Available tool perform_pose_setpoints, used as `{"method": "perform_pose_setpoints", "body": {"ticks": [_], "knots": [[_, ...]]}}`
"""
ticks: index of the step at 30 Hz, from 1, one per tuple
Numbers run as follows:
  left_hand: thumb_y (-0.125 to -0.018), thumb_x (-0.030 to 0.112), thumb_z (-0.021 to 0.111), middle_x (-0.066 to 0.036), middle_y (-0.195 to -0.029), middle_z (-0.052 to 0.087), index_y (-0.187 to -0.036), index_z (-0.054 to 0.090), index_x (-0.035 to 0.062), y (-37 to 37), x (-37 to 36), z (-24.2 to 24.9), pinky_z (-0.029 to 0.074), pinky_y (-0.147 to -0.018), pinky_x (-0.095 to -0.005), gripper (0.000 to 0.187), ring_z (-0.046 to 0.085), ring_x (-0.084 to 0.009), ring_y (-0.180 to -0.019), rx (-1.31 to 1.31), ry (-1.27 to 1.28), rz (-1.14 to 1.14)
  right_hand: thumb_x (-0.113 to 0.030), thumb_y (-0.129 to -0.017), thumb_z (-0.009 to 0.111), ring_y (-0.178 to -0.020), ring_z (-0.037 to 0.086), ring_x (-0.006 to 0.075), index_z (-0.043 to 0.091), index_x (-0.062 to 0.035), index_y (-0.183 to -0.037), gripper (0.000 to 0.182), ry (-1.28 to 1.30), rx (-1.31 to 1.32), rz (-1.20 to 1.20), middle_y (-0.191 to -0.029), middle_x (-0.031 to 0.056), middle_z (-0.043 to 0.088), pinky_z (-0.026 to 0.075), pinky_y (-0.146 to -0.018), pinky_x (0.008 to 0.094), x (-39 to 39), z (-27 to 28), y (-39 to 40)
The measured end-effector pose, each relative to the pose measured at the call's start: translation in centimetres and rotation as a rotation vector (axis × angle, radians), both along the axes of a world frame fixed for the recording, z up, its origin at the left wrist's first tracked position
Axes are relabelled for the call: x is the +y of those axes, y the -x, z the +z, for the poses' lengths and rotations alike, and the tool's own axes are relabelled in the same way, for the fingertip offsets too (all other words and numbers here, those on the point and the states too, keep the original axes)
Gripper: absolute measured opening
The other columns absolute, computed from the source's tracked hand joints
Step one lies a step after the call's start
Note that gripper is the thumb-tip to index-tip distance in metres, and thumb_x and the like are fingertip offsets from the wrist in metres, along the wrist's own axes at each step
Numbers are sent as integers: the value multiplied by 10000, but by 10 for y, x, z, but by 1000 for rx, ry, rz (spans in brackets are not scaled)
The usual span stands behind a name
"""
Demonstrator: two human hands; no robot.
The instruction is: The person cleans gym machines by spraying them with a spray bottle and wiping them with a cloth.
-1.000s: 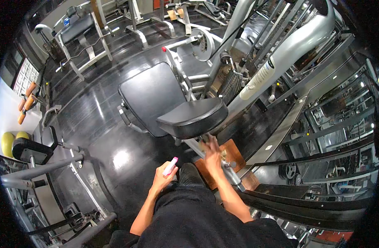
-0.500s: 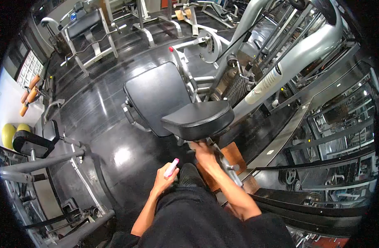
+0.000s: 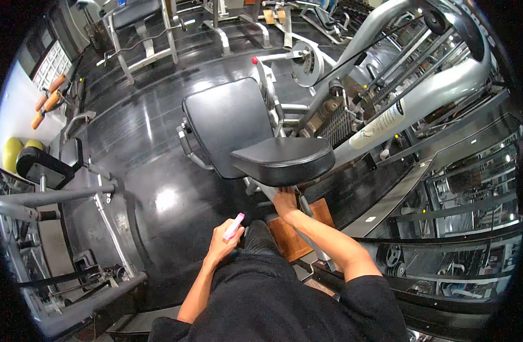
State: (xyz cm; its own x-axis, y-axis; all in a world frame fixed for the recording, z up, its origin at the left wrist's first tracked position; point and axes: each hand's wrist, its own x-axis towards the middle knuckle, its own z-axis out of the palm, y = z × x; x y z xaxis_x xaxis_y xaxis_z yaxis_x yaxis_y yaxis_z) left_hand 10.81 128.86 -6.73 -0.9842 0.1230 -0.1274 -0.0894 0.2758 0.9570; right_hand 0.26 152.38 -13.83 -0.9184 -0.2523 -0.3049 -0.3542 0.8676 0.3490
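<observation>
My left hand (image 3: 222,239) is closed round what looks like a spray bottle (image 3: 234,227); its slim white-and-pink head points forward, and the palm hides its lower part. Under the front edge of the black padded seat (image 3: 290,161), my right hand (image 3: 285,204) bends in with curled fingers, close against the machine's metal frame. The seat hides the fingertips and whatever they may hold. Behind the seat leans a wide black backrest (image 3: 227,122).
A brown wooden board (image 3: 295,242) lies below my right arm. The machine's thick silver tube (image 3: 412,100) rises at the right, beside mirrors (image 3: 472,211). Another bench frame (image 3: 50,196) stands at the left. Dark rubber flooring (image 3: 153,171) spreads between the machines.
The view has shifted, so the machine appears a little higher and to the right. My right hand remains under the seat, moved slightly. My left hand keeps its grip on the bottle.
</observation>
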Motion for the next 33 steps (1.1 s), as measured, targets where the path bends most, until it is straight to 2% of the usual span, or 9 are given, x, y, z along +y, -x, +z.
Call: {"method": "perform_pose_setpoints", "body": {"ticks": [4,12,19,21,22,26,28,31,33], "knots": [[-863,173,670,-68,-684,588,-907,612,25,-5,-7,-1,457,-604,-305,164,552,-149,-604,11,4,22,-183,-907,502,-1284,442,301,666,-85,-1178,332,-250,-259,257,-1324,120,552,252,-1075,476,7,20,-23],[-868,165,660,-66,-684,585,-913,611,16,-5,-9,-3,455,-604,-300,163,545,-150,-605,2,-6,29,-170,-840,626,-1026,659,208,689,-102,-1141,315,-358,-656,157,-1180,65,666,525,-772,395,5,73,-88],[-866,165,662,-74,-676,568,-918,611,19,2,2,-1,445,-593,-301,163,530,-141,-603,49,-16,-36,-178,-793,601,-1075,631,256,715,-87,-1048,294,36,-397,127,-1120,99,675,504,-858,398,1,105,-59],[-863,165,664,-76,-674,566,-919,610,18,2,5,-1,445,-593,-301,166,530,-141,-604,50,-22,-49,-173,-774,597,-1117,563,304,688,-36,-1022,298,284,253,446,-1011,128,663,456,-916,393,43,47,-68],[-861,164,666,-78,-678,571,-922,611,17,2,5,-3,446,-595,-301,168,534,-144,-605,59,-13,-62,-186,-802,578,-1273,410,320,648,-8,-1099,354,87,-57,320,-1198,194,585,342,-1041,413,58,25,-76],[-857,167,671,-82,-690,585,-927,614,15,-1,5,-5,449,-600,-299,177,533,-151,-604,12,-26,-70,-202,-825,559,-1274,431,333,648,-10,-1123,366,-70,-138,262,-1240,195,575,368,-1019,420,53,25,-134],[-856,168,671,-82,-693,589,-927,614,15,-1,3,-5,449,-601,-298,178,531,-149,-604,19,-26,-68,-204,-838,549,-1148,562,324,677,-31,-1076,321,-349,-238,232,-1140,165,645,455,-916,423,41,45,-147],[-856,166,670,-80,-695,592,-925,614,15,0,3,-4,451,-602,-299,175,531,-150,-605,33,-30,-60,-221,-860,549,-1004,667,285,712,-107,-1075,293,-104,-683,91,-1065,137,697,513,-823,473,27,107,-112],[-856,164,669,-79,-695,592,-923,614,16,2,2,-5,452,-604,-301,172,533,-152,-605,45,-32,-71,-192,-811,584,-833,701,257,728,-116,-865,172,42,-420,57,-868,78,720,542,-649,423,34,116,-96]]}}
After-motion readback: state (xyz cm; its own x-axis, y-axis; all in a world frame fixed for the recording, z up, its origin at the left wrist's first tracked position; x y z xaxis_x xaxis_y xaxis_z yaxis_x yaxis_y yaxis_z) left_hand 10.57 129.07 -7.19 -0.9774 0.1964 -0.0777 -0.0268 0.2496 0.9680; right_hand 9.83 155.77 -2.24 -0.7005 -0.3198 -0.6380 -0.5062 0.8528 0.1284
